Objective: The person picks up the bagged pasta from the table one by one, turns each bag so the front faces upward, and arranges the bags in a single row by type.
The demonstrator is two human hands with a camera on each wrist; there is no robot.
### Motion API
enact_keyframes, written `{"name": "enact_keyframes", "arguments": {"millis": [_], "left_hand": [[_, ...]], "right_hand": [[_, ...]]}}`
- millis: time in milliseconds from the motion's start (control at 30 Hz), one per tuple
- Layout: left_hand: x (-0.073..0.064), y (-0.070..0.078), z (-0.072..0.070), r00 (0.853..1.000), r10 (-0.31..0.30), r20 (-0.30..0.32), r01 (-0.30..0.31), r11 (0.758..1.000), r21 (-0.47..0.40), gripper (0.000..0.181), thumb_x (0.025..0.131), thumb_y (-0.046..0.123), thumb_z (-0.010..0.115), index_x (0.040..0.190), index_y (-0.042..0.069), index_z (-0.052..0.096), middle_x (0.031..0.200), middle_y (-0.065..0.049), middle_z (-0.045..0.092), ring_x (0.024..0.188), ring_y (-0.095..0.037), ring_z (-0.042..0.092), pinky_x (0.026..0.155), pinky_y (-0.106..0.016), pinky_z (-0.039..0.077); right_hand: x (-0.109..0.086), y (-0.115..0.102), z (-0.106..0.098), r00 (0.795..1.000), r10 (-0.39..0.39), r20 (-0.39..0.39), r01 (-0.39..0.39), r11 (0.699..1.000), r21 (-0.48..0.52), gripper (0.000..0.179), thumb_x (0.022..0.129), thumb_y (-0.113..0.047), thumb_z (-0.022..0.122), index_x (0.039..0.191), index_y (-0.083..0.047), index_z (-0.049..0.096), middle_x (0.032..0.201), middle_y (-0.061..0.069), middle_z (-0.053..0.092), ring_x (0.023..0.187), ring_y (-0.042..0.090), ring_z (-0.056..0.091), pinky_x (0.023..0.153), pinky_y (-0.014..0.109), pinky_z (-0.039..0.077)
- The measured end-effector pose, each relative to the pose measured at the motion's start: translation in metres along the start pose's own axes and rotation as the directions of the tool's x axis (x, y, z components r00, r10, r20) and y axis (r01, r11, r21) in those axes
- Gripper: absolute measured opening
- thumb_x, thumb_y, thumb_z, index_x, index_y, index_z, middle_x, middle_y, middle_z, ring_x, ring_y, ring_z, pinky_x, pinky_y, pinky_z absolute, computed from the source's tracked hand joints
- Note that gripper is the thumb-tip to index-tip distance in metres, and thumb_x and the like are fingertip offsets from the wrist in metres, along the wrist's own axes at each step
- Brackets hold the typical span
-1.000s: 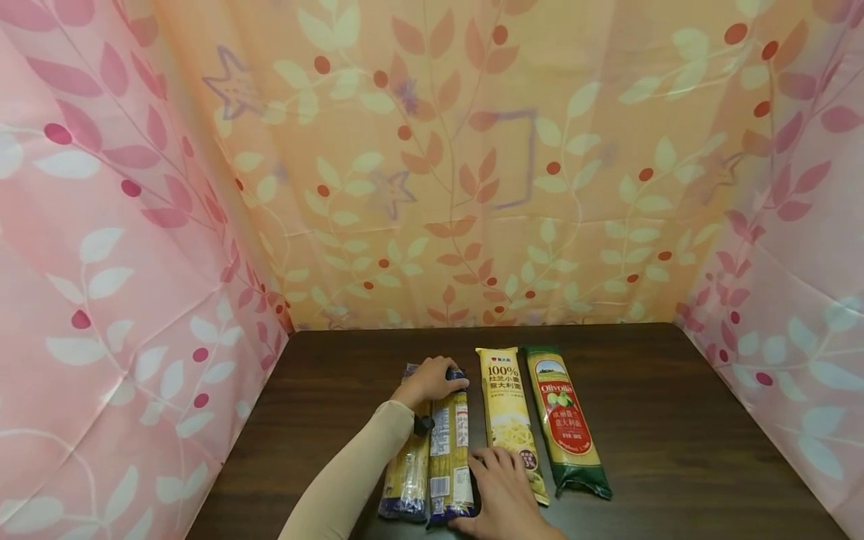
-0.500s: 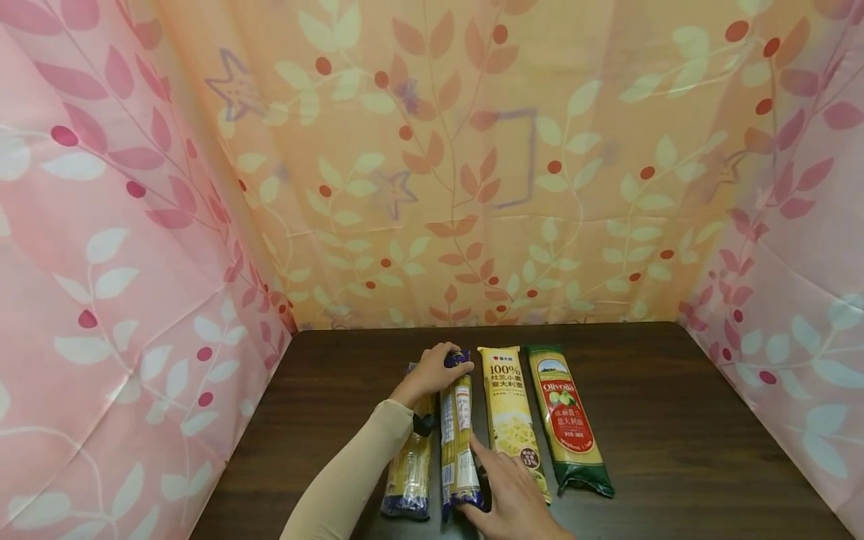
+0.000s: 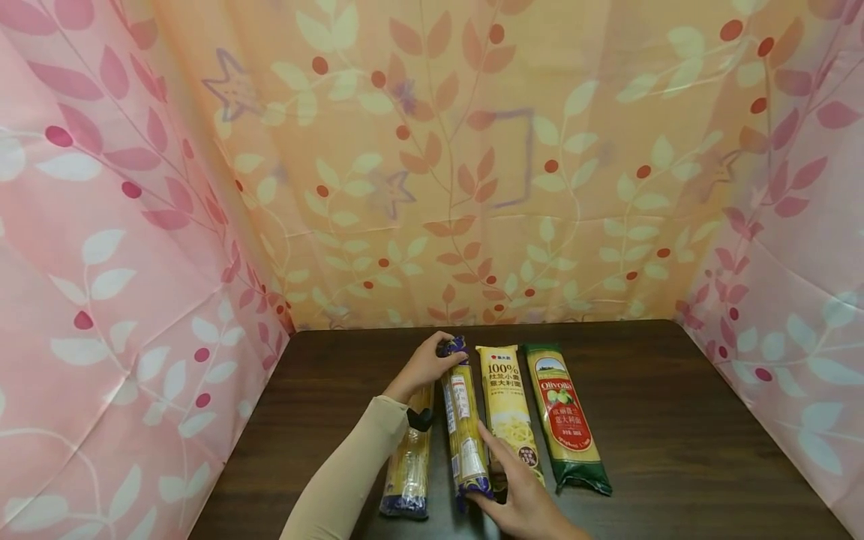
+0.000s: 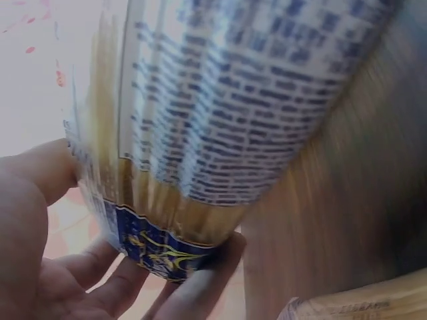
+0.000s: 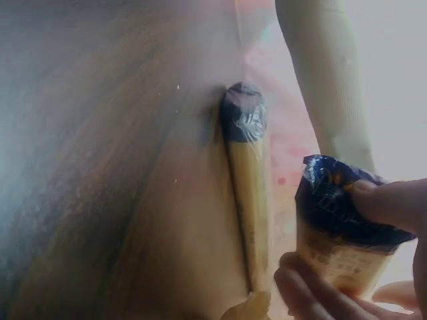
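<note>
Blue-ended spaghetti packet [image 3: 462, 427] is up off the dark wood table [image 3: 675, 420], left hand [image 3: 430, 365] gripping far end, right hand [image 3: 518, 489] gripping near end, between the similar packet [image 3: 409, 476] and yellow "100%" pasta packet [image 3: 502, 386] in head view.

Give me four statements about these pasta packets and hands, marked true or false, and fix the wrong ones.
1. The left hand and right hand hold a long blue-ended plastic pasta packet. True.
2. The left hand grips that packet's near end. False: it grips the far end.
3. A long green-ended plastic packet with a red label lies on the dark brown table. True.
4. The green-ended packet lies left of the held one. False: it lies to the right.
</note>
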State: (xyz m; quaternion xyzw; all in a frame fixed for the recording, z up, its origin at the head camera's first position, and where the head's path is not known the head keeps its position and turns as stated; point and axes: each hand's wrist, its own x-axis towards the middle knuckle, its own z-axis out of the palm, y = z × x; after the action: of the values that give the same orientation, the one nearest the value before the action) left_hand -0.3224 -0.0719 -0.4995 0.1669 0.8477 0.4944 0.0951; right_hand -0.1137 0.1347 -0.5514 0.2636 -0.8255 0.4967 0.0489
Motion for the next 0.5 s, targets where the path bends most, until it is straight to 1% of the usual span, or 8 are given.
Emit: {"name": "enact_keyframes", "arguments": {"millis": [67,167,233,333,433,500], "left_hand": [[0.0001,-0.0006,-0.0005,1.000,0.008,-0.003,-0.008,0.999,-0.046,0.055,0.104,0.039,0.074,0.146,0.008,0.057,0.130,-0.016,0.064,0.100,-0.024,0.066,0.082,-0.043,0.058],[0.0005,-0.0014,-0.0011,1.000,0.026,-0.010,-0.027,0.992,-0.120,0.053,0.105,0.034,0.074,0.146,0.005,0.056,0.128,-0.018,0.065,0.097,-0.023,0.066,0.078,-0.042,0.059],[0.0014,-0.0021,-0.0014,0.999,0.035,-0.021,-0.038,0.987,-0.154,0.052,0.105,0.031,0.074,0.146,0.004,0.056,0.127,-0.018,0.066,0.095,-0.022,0.065,0.077,-0.043,0.059],[0.0019,-0.0026,-0.0017,0.999,0.038,-0.036,-0.044,0.980,-0.193,0.052,0.105,0.028,0.074,0.147,0.002,0.055,0.125,-0.019,0.066,0.096,-0.022,0.066,0.079,-0.044,0.060],[0.0012,-0.0021,-0.0015,0.998,0.034,-0.046,-0.043,0.976,-0.213,0.051,0.106,0.028,0.073,0.147,0.003,0.055,0.128,-0.019,0.066,0.103,-0.024,0.068,0.085,-0.043,0.060],[0.0011,-0.0020,-0.0011,0.998,0.030,-0.055,-0.042,0.972,-0.231,0.050,0.106,0.028,0.072,0.147,0.003,0.056,0.131,-0.019,0.066,0.109,-0.025,0.068,0.088,-0.042,0.060]], "right_hand": [[-0.0002,0.0021,-0.0004,0.999,-0.028,-0.016,0.029,0.996,0.082,0.104,0.091,-0.017,0.090,0.171,-0.006,0.025,0.162,0.032,0.039,0.116,0.028,0.071,0.088,0.035,0.064],[-0.0007,0.0032,-0.0016,0.999,-0.011,-0.033,0.018,0.976,0.215,0.104,0.090,-0.014,0.090,0.170,-0.005,0.025,0.160,0.035,0.037,0.100,0.017,0.075,0.083,0.035,0.065],[-0.0008,0.0028,-0.0027,0.998,0.032,-0.048,-0.018,0.963,0.269,0.104,0.088,-0.016,0.091,0.170,-0.009,0.027,0.162,0.032,0.037,0.101,0.014,0.074,0.083,0.035,0.065],[0.0001,0.0005,-0.0041,0.993,0.108,-0.054,-0.083,0.935,0.345,0.104,0.087,-0.013,0.092,0.170,-0.012,0.030,0.165,0.028,0.037,0.103,0.013,0.072,0.084,0.034,0.064],[0.0020,-0.0029,-0.0057,0.982,0.184,-0.045,-0.150,0.900,0.409,0.101,0.087,-0.009,0.091,0.169,-0.009,0.032,0.165,0.026,0.040,0.106,0.014,0.070,0.088,0.033,0.062],[0.0036,-0.0055,-0.0069,0.972,0.231,-0.039,-0.192,0.879,0.436,0.097,0.088,-0.007,0.090,0.168,-0.006,0.034,0.164,0.026,0.042,0.108,0.015,0.069,0.091,0.032,0.061]]}}
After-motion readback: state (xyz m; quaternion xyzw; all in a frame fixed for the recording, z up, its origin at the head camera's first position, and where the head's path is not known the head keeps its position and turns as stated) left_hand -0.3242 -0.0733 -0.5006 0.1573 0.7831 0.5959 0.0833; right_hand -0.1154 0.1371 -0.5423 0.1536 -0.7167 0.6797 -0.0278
